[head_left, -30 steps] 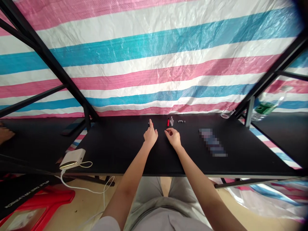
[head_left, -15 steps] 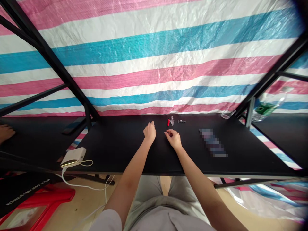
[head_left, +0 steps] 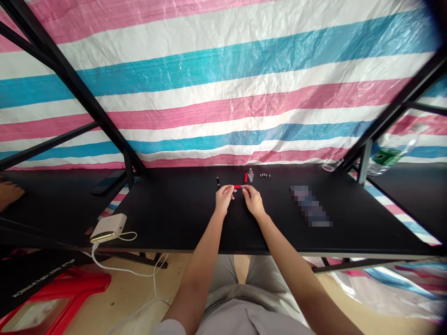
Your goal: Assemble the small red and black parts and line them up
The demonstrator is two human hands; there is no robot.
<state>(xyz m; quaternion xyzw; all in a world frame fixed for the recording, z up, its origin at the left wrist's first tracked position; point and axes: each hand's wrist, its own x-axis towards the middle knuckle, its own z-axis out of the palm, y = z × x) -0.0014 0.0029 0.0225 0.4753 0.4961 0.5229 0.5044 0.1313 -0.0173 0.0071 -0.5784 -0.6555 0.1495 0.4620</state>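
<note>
My left hand (head_left: 223,197) and my right hand (head_left: 253,200) meet over the black table (head_left: 167,218), both pinching the ends of a small red part (head_left: 239,186) held between them. Just beyond my left fingers a tiny dark piece (head_left: 218,181) stands on the table. Behind my right hand are a short red cap-like part (head_left: 245,176), a few small clear pieces (head_left: 250,175) and a row of small dark beads (head_left: 264,176).
A blurred flat item (head_left: 310,211) lies right of my hands. A white power bank (head_left: 107,228) with a cable sits at the table's left front corner. A clear dish (head_left: 330,164) and a bottle (head_left: 387,156) are at the far right. Another person's hand (head_left: 9,193) rests far left.
My left hand drew back from the far part of the table and came together with my right hand; the red part now sits between both hands. A small dark piece stays where the left hand was.
</note>
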